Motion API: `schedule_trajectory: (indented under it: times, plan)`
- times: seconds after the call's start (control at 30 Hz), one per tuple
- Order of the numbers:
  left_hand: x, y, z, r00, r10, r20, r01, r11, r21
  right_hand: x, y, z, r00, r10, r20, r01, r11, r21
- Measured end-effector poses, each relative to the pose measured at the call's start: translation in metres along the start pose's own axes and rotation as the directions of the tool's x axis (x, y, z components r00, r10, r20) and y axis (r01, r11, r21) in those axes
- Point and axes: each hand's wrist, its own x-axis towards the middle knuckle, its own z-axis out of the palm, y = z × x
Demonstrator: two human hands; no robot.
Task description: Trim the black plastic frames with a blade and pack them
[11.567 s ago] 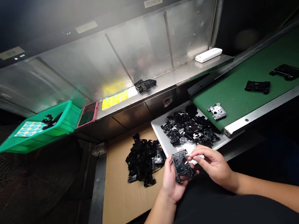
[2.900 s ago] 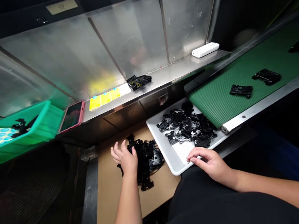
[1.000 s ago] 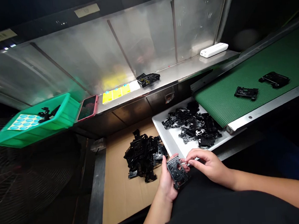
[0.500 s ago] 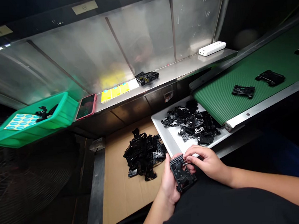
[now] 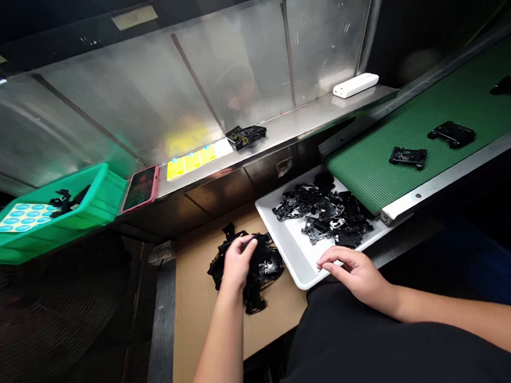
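My left hand is over the pile of black plastic parts on the cardboard. Its thumb and fingers are closed at the edge of a dark plastic part, which blends into the pile. My right hand hovers above the near edge of the white tray. Its thumb and index finger are pinched together, and anything between the tips is too small to make out. Inside the tray lies a heap of black plastic parts with metal bits.
A green conveyor belt carries several black parts at right. On the metal shelf sit a red-edged phone, yellow labels, a black part and a white box-shaped device. A green bin stands at left. Cardboard lies below.
My left hand has moved left from in front of my body to the pile, taking the black plastic part with it. My right hand has stayed nearly in place, now apart from that part.
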Motion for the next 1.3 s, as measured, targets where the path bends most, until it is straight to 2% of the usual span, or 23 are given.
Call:
schedule_trajectory:
  times: [0.07,0.13,0.2,0.27,0.33,0.4,0.47,0.53,0.63,0.73,0.87,1.03,1.17,1.3]
  plan:
    - [0.036,0.001,-0.022,0.994,0.044,-0.102,-0.021,0.977,0.214,-0.001,0.003,-0.003,1.0,0.012,-0.018,-0.012,1.0,0.006]
    - [0.061,0.002,-0.036,0.979,0.089,-0.183,-0.007,0.914,0.406,-0.002,0.006,-0.007,0.999,0.021,-0.042,-0.02,1.0,0.012]
    - [0.076,0.002,-0.039,0.958,0.159,-0.237,-0.001,0.831,0.556,-0.002,0.008,-0.011,0.997,0.036,-0.062,-0.035,0.999,0.009]
    - [0.083,0.002,-0.032,0.938,0.253,-0.236,-0.033,0.745,0.666,-0.002,0.011,-0.017,0.995,0.057,-0.08,-0.057,0.998,-0.002]
    - [0.09,0.003,-0.013,0.93,0.333,-0.155,-0.115,0.664,0.739,-0.002,0.013,-0.023,0.992,0.075,-0.106,-0.077,0.997,-0.014]
    - [0.101,0.002,0.015,0.932,0.363,0.001,-0.233,0.594,0.77,-0.001,0.016,-0.029,0.987,0.089,-0.134,-0.093,0.995,-0.02]
    - [0.117,0.0,0.049,0.923,0.345,0.171,-0.346,0.548,0.761,0.0,0.018,-0.035,0.983,0.101,-0.155,-0.107,0.994,-0.027]
    - [0.136,-0.005,0.086,0.909,0.307,0.283,-0.409,0.526,0.746,0.002,0.018,-0.04,0.98,0.112,-0.164,-0.12,0.992,-0.04]
    - [0.163,-0.017,0.132,0.917,0.247,0.314,-0.398,0.51,0.762,0.001,0.02,-0.047,0.978,0.124,-0.169,-0.136,0.989,-0.062]
    - [0.18,-0.03,0.16,0.946,0.167,0.279,-0.325,0.494,0.807,-0.002,0.023,-0.054,0.972,0.146,-0.185,-0.163,0.984,-0.079]
    - [0.183,-0.043,0.172,0.97,0.066,0.235,-0.238,0.473,0.848,-0.006,0.03,-0.064,0.954,0.201,-0.224,-0.219,0.974,-0.059]
    - [0.166,-0.047,0.169,0.969,-0.008,0.247,-0.206,0.523,0.827,-0.002,0.035,-0.07,0.942,0.228,-0.248,-0.243,0.97,-0.03]
    - [0.146,-0.039,0.155,0.963,-0.07,0.261,-0.154,0.652,0.742,0.004,0.036,-0.068,0.95,0.231,-0.213,-0.238,0.971,-0.011]
    - [0.111,-0.024,0.135,0.945,-0.117,0.307,-0.069,0.842,0.535,0.009,0.032,-0.063,0.957,0.225,-0.182,-0.226,0.974,0.019]
